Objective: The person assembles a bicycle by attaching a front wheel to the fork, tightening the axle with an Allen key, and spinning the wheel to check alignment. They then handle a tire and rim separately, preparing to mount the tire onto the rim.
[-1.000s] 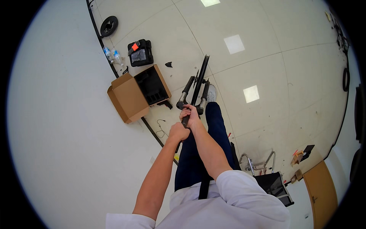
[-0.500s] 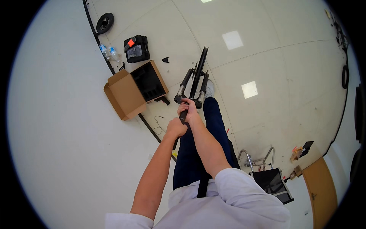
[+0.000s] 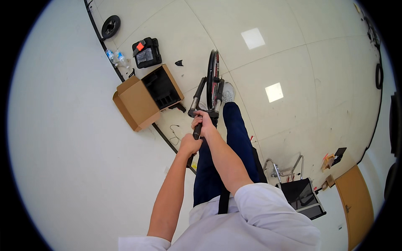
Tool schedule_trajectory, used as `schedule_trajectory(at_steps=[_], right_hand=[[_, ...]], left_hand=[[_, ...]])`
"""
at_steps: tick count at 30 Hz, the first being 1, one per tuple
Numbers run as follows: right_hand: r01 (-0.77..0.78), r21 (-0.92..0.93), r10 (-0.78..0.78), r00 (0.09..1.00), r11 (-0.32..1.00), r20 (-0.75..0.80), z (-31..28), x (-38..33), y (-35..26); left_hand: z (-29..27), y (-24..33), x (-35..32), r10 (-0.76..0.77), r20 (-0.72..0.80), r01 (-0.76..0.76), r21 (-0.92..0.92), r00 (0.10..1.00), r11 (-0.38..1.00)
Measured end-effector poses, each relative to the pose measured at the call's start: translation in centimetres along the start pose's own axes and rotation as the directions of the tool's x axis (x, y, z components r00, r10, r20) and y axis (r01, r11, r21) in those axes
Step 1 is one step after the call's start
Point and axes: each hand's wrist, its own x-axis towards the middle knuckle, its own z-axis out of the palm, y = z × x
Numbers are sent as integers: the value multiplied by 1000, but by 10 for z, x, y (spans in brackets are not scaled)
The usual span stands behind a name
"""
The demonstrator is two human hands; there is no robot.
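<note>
Bicycle fork with its wheel (image 3: 212, 85) standing upright on the pale floor (image 3: 293, 62), just ahead of a white shoe (image 3: 227, 93) and dark trouser leg. Black handle bar (image 3: 197, 133) rising from the fork's top toward the body. Right hand (image 3: 204, 122) wrapped around the top of the bar, grip pressed together on it. Left hand (image 3: 189, 144) lower on the same bar, grip likewise closed around it. To the left, an open cardboard box (image 3: 144, 98) lying against the wall's base, holding a black moulded insert with empty slots. Beyond it a black tool case (image 3: 146, 52), closed, contents hidden. Two plastic bottles (image 3: 117, 57) beside it. Small black wheel (image 3: 110, 26) farther off
</note>
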Motion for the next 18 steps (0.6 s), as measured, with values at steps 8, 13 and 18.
schedule_trajectory(at_steps=[8, 13, 18], right_hand=[[-54, -213, 12, 981, 976, -195, -34, 1, 64], [-110, -339, 6, 956, 934, -294, -51, -4, 102], [-156, -457, -24, 931, 876, -364, -56, -2, 152]], left_hand=[[21, -82, -32, -85, 24, 88, -268, 996, 959], [27, -104, -68, -162, 58, 171, -424, 985, 889], [21, -150, -97, -165, 93, 187, -600, 982, 777]])
